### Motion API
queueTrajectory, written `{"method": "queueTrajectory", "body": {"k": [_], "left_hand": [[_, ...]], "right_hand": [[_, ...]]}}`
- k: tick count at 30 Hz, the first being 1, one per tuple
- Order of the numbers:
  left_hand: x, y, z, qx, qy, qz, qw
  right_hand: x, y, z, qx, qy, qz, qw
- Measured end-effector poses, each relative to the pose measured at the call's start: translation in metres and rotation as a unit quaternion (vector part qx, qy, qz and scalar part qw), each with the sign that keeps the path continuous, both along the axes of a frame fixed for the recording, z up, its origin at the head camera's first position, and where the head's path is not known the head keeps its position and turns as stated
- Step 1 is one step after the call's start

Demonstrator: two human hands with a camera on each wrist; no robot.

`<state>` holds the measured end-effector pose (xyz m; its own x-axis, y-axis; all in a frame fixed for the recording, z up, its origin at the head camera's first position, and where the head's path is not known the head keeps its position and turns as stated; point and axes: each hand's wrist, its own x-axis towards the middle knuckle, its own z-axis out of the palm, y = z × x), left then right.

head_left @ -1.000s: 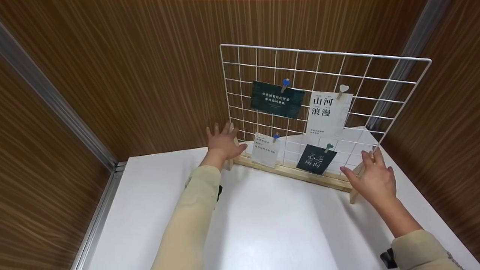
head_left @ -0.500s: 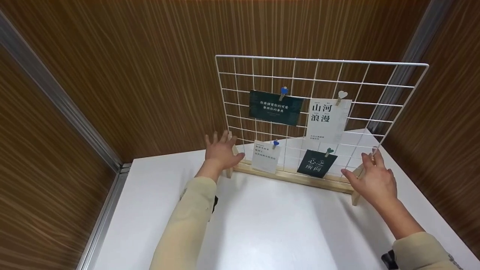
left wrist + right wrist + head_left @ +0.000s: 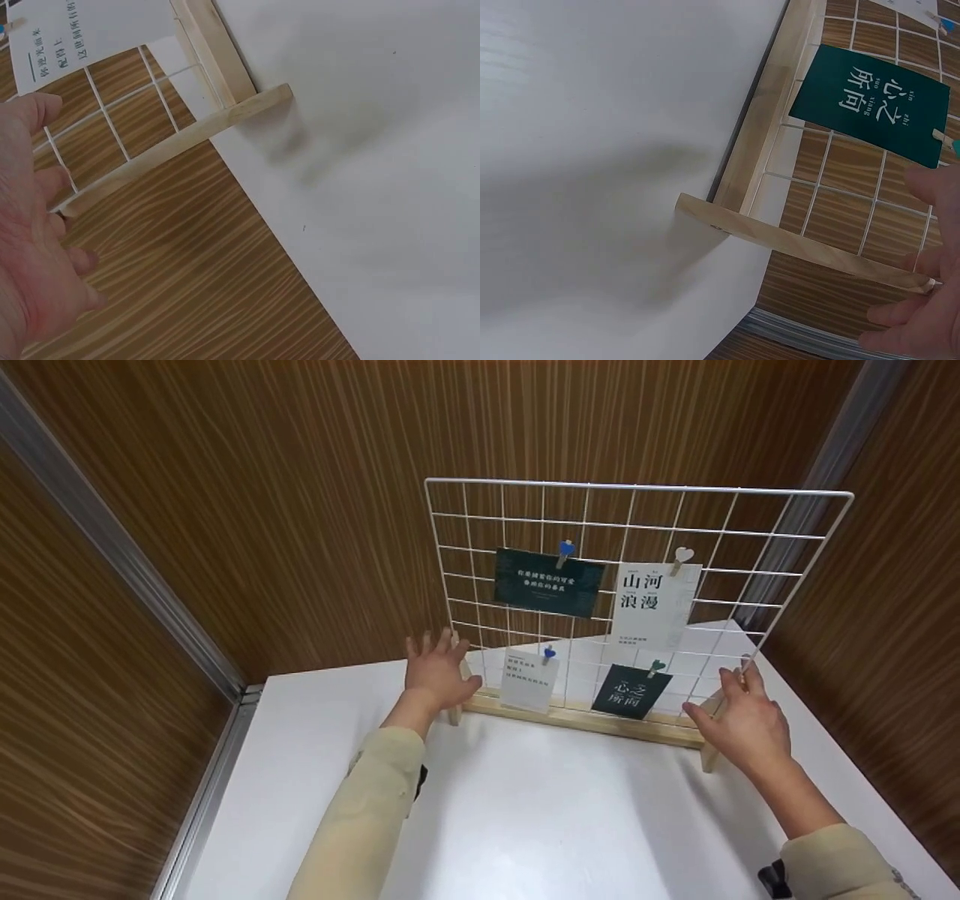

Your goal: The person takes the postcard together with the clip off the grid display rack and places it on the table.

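A white wire grid rack [image 3: 637,486] stands on a wooden base [image 3: 592,725] on the white table [image 3: 525,810]. Heart-topped clothespins hold four cards in place, among them a dark green card [image 3: 550,585], a tall white card [image 3: 652,607], a small white card [image 3: 527,682] and a smaller green card [image 3: 631,694]. My left hand [image 3: 436,675] has its fingers spread and touches the left wooden support [image 3: 180,141]. At the other end, my right hand [image 3: 750,724] touches the right wooden support [image 3: 810,247] near its tip, thumb held apart.
Brown wood-grain panels [image 3: 300,510] enclose the table at the back and sides. Metal corner strips [image 3: 127,532] run between the panels. The table's back edge lies just behind the rack.
The rack's left end has come nearer to me along with my left hand, so the rack has turned slightly. The right end and right hand have hardly moved. The head view has shifted slightly.
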<state>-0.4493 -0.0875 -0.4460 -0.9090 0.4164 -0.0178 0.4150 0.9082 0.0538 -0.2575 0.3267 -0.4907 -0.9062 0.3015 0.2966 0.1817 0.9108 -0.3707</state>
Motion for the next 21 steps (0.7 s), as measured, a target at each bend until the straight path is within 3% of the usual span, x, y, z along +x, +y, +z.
{"method": "queueTrajectory", "body": {"k": [5, 21], "left_hand": [[-0.002, -0.003, -0.001, 0.016, 0.001, -0.008, 0.9998], [-0.007, -0.012, -0.008, 0.033, 0.017, -0.045, 0.9983]], "right_hand": [[-0.001, -0.002, 0.000, 0.004, 0.021, -0.001, 0.9998], [-0.005, -0.012, 0.002, 0.003, 0.001, -0.031, 0.9995]]}}
